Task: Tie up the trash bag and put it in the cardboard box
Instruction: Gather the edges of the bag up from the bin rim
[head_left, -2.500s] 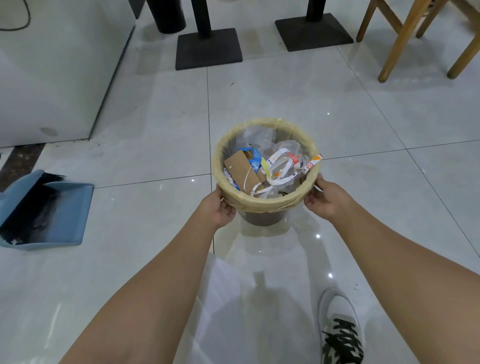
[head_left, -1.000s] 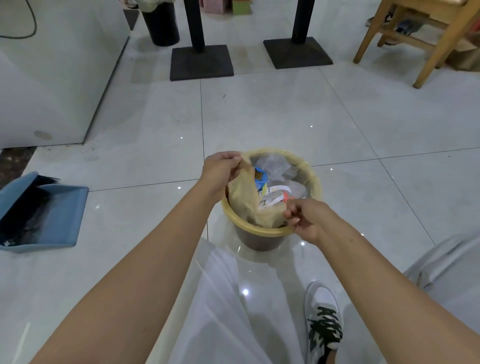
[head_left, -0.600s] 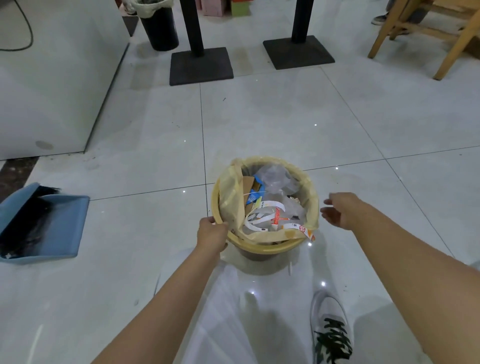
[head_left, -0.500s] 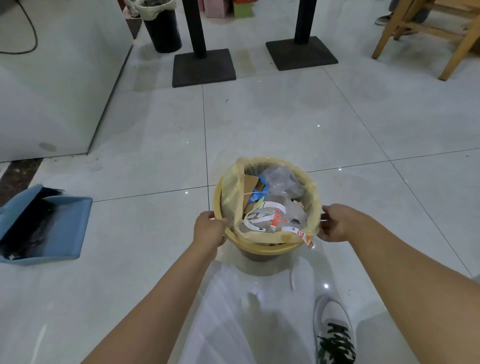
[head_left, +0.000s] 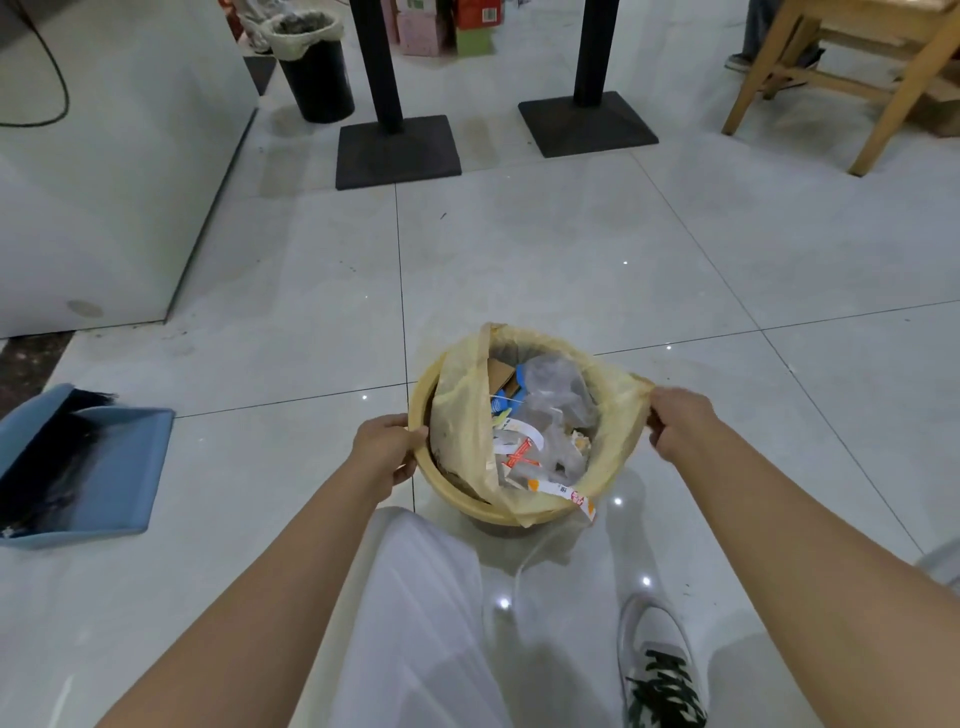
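The small bin (head_left: 467, 499) sits on the floor (head_left: 571, 270) just in front of the person's legs; the yellow trash bag (head_left: 608, 441) is inside it, full of paper bits and clear wrap. The left hand (head_left: 387, 452) has its grip closed on the near left rim of the bin; I cannot tell if it also has bag in it. The right hand (head_left: 675, 428) has its grip pinching the bag's edge at the right side and pulling it up and out, off the rim. The left edge of the bag is already loose and folded in; the near edge is draped over the rim, with a strip of paper (head_left: 563, 491) hanging over it.

I think the step now is getting the bag's mouth free all the way round. To do it well, hold the bin steady, lift the edge gently so the thin bag does not rip, and tuck the paper strip in first. No cardboard box shows here; a blue dustpan (head_left: 98, 467) lies far to the left.
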